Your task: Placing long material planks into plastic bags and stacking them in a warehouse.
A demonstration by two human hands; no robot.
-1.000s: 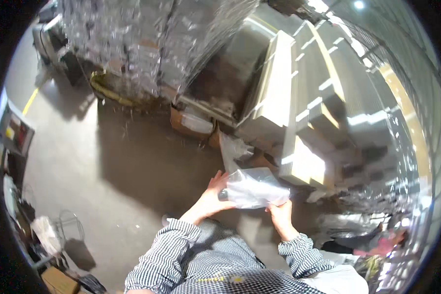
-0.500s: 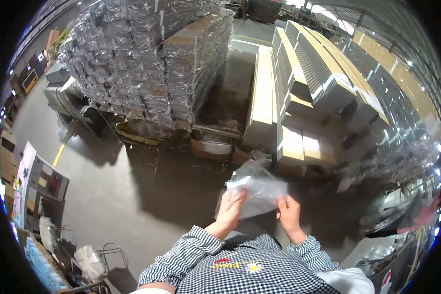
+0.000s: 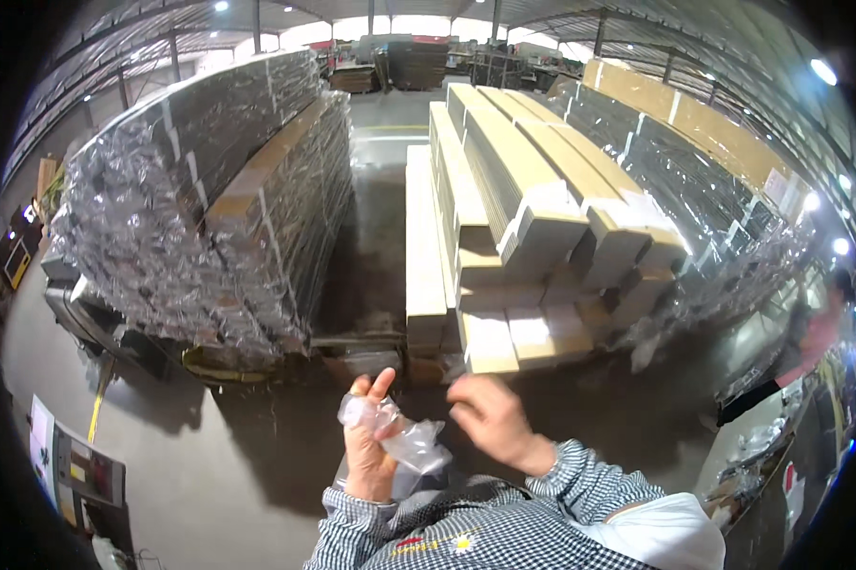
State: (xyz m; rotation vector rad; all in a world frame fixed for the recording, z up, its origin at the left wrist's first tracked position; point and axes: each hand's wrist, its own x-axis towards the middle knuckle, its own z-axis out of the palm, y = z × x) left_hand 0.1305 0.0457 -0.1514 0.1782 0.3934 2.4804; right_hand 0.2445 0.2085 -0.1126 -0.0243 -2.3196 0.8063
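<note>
A crumpled piece of clear plastic film (image 3: 417, 446), possibly a bag, bunches up in my left hand (image 3: 366, 465). Two fingers of that hand point upward past the film, and the film hangs over the palm side toward the right. My right hand (image 3: 499, 426) is up beside it, apart from the film. Its fingers are bent and a little blurred, with a gap between thumb and forefinger and nothing visible in them.
Ahead on the left stands a tall stack of plastic-wrapped cartons (image 3: 257, 228). Long flat cardboard boxes (image 3: 542, 233) are piled ahead on the right, with more wrapped stacks (image 3: 694, 180) beyond. A grey machine (image 3: 95, 318) sits at far left. A person (image 3: 813, 342) is at far right.
My right hand has let go of the film, which was spread between both hands and is now bunched in my left. The view has tilted up toward the stacks.
</note>
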